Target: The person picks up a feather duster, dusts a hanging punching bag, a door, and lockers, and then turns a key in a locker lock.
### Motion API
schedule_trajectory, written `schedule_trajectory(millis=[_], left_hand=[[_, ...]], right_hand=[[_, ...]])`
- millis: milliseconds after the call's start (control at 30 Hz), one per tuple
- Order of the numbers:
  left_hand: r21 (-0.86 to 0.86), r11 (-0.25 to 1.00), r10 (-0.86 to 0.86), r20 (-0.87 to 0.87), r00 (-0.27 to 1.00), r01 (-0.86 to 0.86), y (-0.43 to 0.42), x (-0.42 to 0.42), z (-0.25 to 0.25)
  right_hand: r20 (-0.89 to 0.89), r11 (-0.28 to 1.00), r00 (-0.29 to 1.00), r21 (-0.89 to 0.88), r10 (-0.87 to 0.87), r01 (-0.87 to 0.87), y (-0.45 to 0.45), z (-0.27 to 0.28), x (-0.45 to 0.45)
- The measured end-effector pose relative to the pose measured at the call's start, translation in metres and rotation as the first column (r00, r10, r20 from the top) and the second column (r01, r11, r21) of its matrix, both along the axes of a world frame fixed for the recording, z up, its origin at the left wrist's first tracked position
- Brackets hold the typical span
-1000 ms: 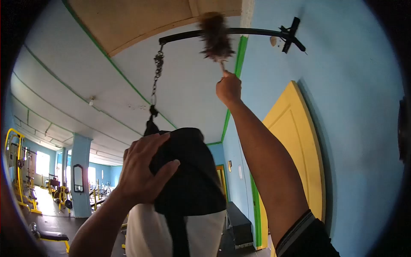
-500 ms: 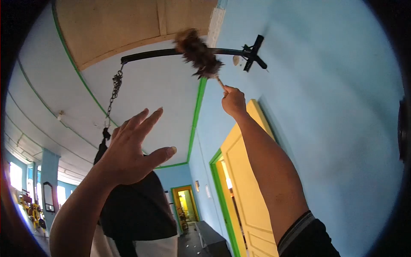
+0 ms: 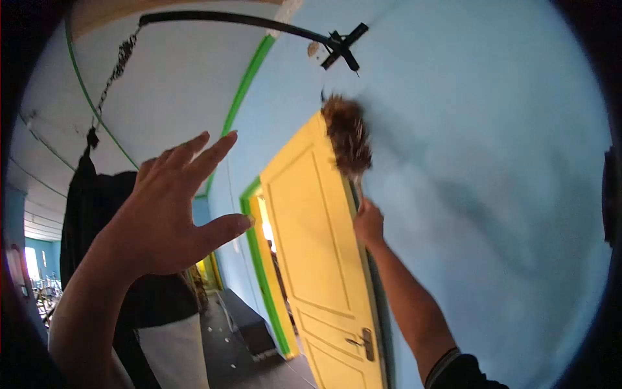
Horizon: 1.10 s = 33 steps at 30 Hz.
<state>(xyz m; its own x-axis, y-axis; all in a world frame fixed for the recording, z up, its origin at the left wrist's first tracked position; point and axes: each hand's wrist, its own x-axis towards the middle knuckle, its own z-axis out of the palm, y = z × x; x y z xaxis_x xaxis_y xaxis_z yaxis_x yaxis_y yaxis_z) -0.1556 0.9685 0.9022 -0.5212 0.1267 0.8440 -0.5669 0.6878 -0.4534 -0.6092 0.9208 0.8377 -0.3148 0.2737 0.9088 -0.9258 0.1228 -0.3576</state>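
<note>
My right hand (image 3: 368,223) is closed round the handle of a brown feather duster (image 3: 348,135). The duster's feathers are at the top outer edge of the yellow door (image 3: 311,227), against or close to the blue wall; I cannot tell if they touch it. My left hand (image 3: 172,211) is raised with fingers stretched and thumb apart, holding nothing. Behind it hangs a black and white punching bag (image 3: 97,214), partly covered by my hand and forearm.
A black metal arm (image 3: 240,19) juts from a cross-shaped bracket (image 3: 343,47) on the blue wall (image 3: 466,162). From its end a chain (image 3: 116,68) holds the bag. The door stands open with a handle (image 3: 367,343). A grey bench-like block (image 3: 246,324) sits on the floor beyond.
My right hand has brought the duster down from the black metal arm to the top of the door. The view has turned right and lower. My left hand stays raised and spread.
</note>
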Motion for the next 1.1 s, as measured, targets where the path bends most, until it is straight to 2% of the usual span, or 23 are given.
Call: schedule_trajectory(millis=[33, 100, 133, 167, 200, 300, 333, 367, 433, 500, 533, 567, 633, 733, 767, 800, 833, 867, 933, 967, 1000, 1033, 1100], left_hand=[[0.026, 0.999, -0.021, 0.018, 1.0, 0.02, 0.007, 0.002, -0.009], [0.1, 0.994, 0.038, 0.015, 0.999, -0.039, 0.026, 0.006, -0.033], [0.072, 0.996, 0.042, 0.078, 0.996, -0.048, 0.034, 0.014, -0.048], [0.098, 0.994, 0.043, 0.101, 0.994, -0.053, 0.042, 0.022, -0.065], [0.114, 0.991, 0.044, 0.201, 0.979, -0.068, 0.051, 0.031, -0.085], [0.263, 0.956, 0.001, 0.442, 0.897, -0.13, 0.076, 0.057, -0.165], [0.319, 0.947, -0.111, 0.427, 0.897, -0.036, 0.077, 0.067, -0.193], [0.366, 0.929, -0.217, 0.397, 0.892, 0.063, 0.075, 0.074, -0.219], [0.577, 0.817, -0.277, 0.39, 0.878, 0.001, 0.071, 0.083, -0.279], [0.636, 0.772, -0.307, 0.399, 0.864, -0.019, 0.06, 0.069, -0.306], [0.678, 0.735, -0.328, 0.389, 0.861, -0.027, 0.056, 0.062, -0.328], [0.717, 0.696, -0.345, 0.374, 0.861, -0.032, 0.049, 0.055, -0.353], [0.792, 0.609, -0.368, 0.331, 0.869, -0.044, 0.044, 0.037, -0.389], [0.891, 0.447, -0.39, 0.277, 0.878, -0.082, 0.049, 0.02, -0.412], [0.916, 0.391, -0.391, 0.258, 0.884, -0.095, 0.054, 0.015, -0.417], [0.918, 0.387, -0.395, 0.247, 0.885, -0.083, 0.049, 0.014, -0.435], [0.922, 0.387, -0.397, 0.187, 0.899, -0.021, 0.053, 0.009, -0.437], [0.92, 0.39, -0.401, 0.13, 0.907, 0.041, 0.054, 0.003, -0.437], [0.922, 0.38, -0.425, 0.107, 0.899, 0.07, 0.037, -0.022, -0.471], [0.924, 0.371, -0.444, 0.09, 0.891, 0.091, 0.027, -0.037, -0.485], [0.924, 0.373, -0.451, 0.105, 0.886, 0.08, 0.017, -0.058, -0.489], [0.939, 0.337, -0.442, 0.088, 0.893, 0.074, 0.01, -0.081, -0.492], [0.966, 0.253, -0.425, 0.068, 0.903, 0.046, 0.0, -0.122, -0.507]], right_hand=[[0.091, 0.993, 0.99, 0.031, 0.11, -0.114, 0.006, -0.044, 0.015], [0.306, 0.972, 0.949, 0.188, 0.077, -0.139, 0.001, -0.145, 0.028], [0.273, 0.986, 0.956, 0.096, 0.106, -0.137, -0.004, -0.201, 0.048], [0.345, 0.962, 0.931, 0.192, 0.122, -0.197, -0.006, -0.266, 0.057], [0.349, 0.973, 0.923, 0.1, 0.16, -0.207, -0.022, -0.343, 0.061], [0.567, 0.953, 0.822, 0.219, 0.052, -0.212, 0.016, -0.508, 0.152], [0.726, 0.93, 0.677, 0.159, 0.118, -0.332, 0.047, -0.51, 0.193], [0.767, 0.925, 0.632, 0.153, 0.111, -0.348, 0.053, -0.535, 0.195], [0.602, 0.95, 0.797, 0.225, 0.04, -0.217, 0.049, -0.539, 0.167], [0.576, 0.908, 0.801, 0.23, 0.163, -0.35, 0.06, -0.456, 0.144], [0.419, 0.916, 0.852, 0.102, 0.314, -0.388, 0.057, -0.408, 0.134], [0.536, 0.91, 0.792, 0.098, 0.294, -0.404, 0.038, -0.397, 0.098], [0.539, 0.876, 0.731, -0.026, 0.418, -0.482, 0.035, -0.332, 0.09], [0.501, 0.914, 0.82, 0.125, 0.278, -0.387, 0.048, -0.327, 0.105], [0.484, 0.929, 0.857, 0.204, 0.178, -0.308, 0.049, -0.354, 0.107], [0.441, 0.934, 0.895, 0.285, 0.073, -0.216, 0.043, -0.414, 0.115], [0.542, 0.896, 0.833, 0.308, 0.111, -0.32, 0.048, -0.472, 0.12], [0.623, 0.885, 0.781, 0.333, 0.054, -0.327, 0.05, -0.541, 0.126], [0.714, 0.768, 0.696, 0.484, -0.069, -0.42, 0.088, -0.625, 0.169], [0.459, 0.754, 0.886, 0.603, -0.062, -0.26, 0.108, -0.694, 0.183], [0.618, 0.791, 0.786, 0.487, -0.012, -0.371, 0.124, -0.709, 0.204], [0.634, 0.793, 0.773, 0.478, -0.013, -0.378, 0.133, -0.72, 0.192], [0.758, 0.738, 0.648, 0.394, 0.076, -0.548, 0.157, -0.752, 0.177]])
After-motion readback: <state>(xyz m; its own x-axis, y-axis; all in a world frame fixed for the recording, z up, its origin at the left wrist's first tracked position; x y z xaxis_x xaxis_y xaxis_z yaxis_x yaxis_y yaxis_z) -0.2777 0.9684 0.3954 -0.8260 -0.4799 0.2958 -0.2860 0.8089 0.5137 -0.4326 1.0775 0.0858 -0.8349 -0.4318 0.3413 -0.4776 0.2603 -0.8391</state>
